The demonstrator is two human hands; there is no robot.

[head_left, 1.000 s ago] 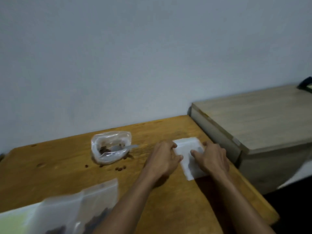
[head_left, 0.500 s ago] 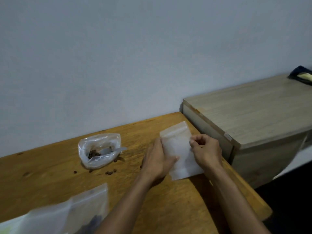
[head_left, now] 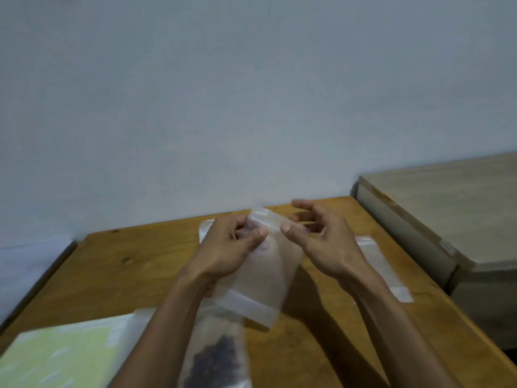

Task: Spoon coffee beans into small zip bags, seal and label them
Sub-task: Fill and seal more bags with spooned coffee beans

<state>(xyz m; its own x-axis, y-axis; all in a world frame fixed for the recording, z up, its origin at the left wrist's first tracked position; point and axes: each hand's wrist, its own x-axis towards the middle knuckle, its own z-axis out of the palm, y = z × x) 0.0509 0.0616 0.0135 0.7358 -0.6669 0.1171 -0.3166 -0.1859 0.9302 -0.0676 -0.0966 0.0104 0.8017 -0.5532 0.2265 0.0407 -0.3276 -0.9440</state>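
A small clear zip bag [head_left: 261, 278] hangs above the wooden table [head_left: 126, 278], its top edge pinched in my left hand [head_left: 232, 247]. My right hand [head_left: 321, 239] is beside that top edge with fingers spread, thumb close to the bag but not gripping it. Below my left forearm lies a larger clear bag of dark coffee beans [head_left: 216, 357]. More flat zip bags [head_left: 383, 267] lie on the table to the right, partly behind my right wrist. The open bag with the spoon is hidden behind my hands; only a bit of plastic [head_left: 204, 231] shows.
A pale green sheet [head_left: 58, 357] lies at the table's near left corner. A grey-wood cabinet [head_left: 447, 214] stands against the table's right side. A plain wall runs behind the table.
The small zip bag has been lifted off the table and turned upright in my left hand. My right hand has let go and opened. The camera has tilted down and left.
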